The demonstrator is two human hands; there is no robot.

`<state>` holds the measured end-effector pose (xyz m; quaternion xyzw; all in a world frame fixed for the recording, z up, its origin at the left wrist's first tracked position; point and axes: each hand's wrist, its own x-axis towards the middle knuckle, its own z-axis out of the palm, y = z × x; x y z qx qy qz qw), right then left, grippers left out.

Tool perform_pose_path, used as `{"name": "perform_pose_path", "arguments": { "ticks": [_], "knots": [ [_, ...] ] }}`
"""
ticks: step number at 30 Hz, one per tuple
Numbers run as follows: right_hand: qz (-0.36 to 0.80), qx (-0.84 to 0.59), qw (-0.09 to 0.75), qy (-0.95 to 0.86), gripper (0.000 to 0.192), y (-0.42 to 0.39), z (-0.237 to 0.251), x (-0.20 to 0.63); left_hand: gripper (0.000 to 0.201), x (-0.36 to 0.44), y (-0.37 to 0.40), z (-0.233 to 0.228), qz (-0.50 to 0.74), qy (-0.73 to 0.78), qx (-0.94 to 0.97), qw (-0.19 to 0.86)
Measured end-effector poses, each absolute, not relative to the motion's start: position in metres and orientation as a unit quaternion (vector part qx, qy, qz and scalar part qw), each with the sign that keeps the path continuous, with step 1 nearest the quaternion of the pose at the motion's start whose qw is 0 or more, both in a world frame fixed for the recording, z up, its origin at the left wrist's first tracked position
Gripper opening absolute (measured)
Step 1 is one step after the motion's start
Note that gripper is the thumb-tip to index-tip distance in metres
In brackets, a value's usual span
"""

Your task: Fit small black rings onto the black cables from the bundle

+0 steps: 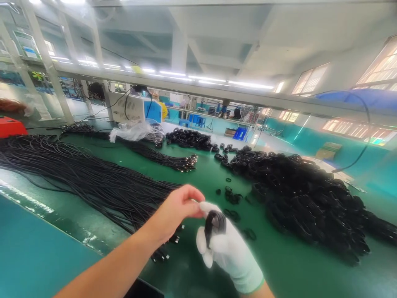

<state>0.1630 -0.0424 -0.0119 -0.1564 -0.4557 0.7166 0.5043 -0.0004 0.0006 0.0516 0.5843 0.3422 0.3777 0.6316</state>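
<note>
My right hand [232, 248], in a white glove, grips a small coil of black cable [220, 219] with its fingers wrapped round it. My bare left hand [181, 203] is closed in a pinch at the gloved index fingertip, just above the coil. Whatever lies between its thumb and fingers is too small to make out. Under and left of my left forearm a long bundle of loose black cables [93, 174] stretches along the green table [198, 273], metal plugs [176, 239] showing at its near end.
A large heap of coiled black cables [310, 198] covers the right side. Several small black ties [232, 195] lie beyond my hands. Farther back are a second cable bundle [161, 157], a clear plastic bag [133, 131], a white-and-blue machine [133, 108] and a shelf rail [198, 89].
</note>
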Motion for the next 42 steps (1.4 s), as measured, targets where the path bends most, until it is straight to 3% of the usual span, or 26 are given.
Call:
{"name": "perform_pose_path", "arguments": {
  "ticks": [3, 7, 10, 14, 17, 21, 25, 36, 38, 40, 42],
  "knots": [
    [0.743, -0.158, 0.481, -0.438, 0.062, -0.042, -0.013, 0.165, 0.023, 0.0, 0.0, 0.053, 0.404, 0.367, 0.676, 0.495],
    [0.802, -0.1, 0.414, -0.419, 0.055, -0.04, -0.02, 0.163, 0.031, 0.003, -0.001, 0.061, 0.3, 0.305, 0.815, 0.391],
    [0.79, -0.147, 0.48, -0.353, 0.044, -0.037, -0.023, 0.156, 0.026, 0.004, 0.003, 0.064, 0.293, 0.347, 0.814, 0.361],
    [0.796, -0.227, 0.496, -0.264, 0.043, -0.034, -0.016, 0.146, 0.031, -0.002, 0.015, 0.061, 0.258, 0.358, 0.77, 0.461],
    [0.749, -0.251, 0.517, -0.33, 0.042, -0.034, -0.011, 0.144, 0.028, -0.001, 0.019, 0.053, 0.289, 0.401, 0.705, 0.509],
    [0.679, -0.313, 0.512, -0.423, 0.058, -0.035, -0.009, 0.15, 0.025, 0.004, 0.015, 0.042, 0.334, 0.436, 0.657, 0.517],
    [0.687, -0.318, 0.486, -0.437, 0.058, -0.035, -0.009, 0.154, 0.013, 0.001, 0.004, 0.032, 0.346, 0.44, 0.628, 0.541],
    [0.736, -0.266, 0.477, -0.401, 0.048, -0.04, -0.007, 0.146, 0.017, -0.003, -0.009, 0.022, 0.305, 0.378, 0.596, 0.639],
    [0.737, -0.281, 0.471, -0.395, 0.052, -0.04, -0.008, 0.147, 0.018, -0.006, -0.007, 0.024, 0.292, 0.412, 0.651, 0.567],
    [0.735, -0.302, 0.46, -0.397, 0.055, -0.04, -0.008, 0.147, 0.012, -0.009, -0.007, 0.025, 0.317, 0.458, 0.71, 0.43],
    [0.73, -0.317, 0.448, -0.408, 0.055, -0.04, -0.006, 0.147, 0.025, -0.01, -0.008, 0.023, 0.345, 0.461, 0.757, 0.308]
  ]
}}
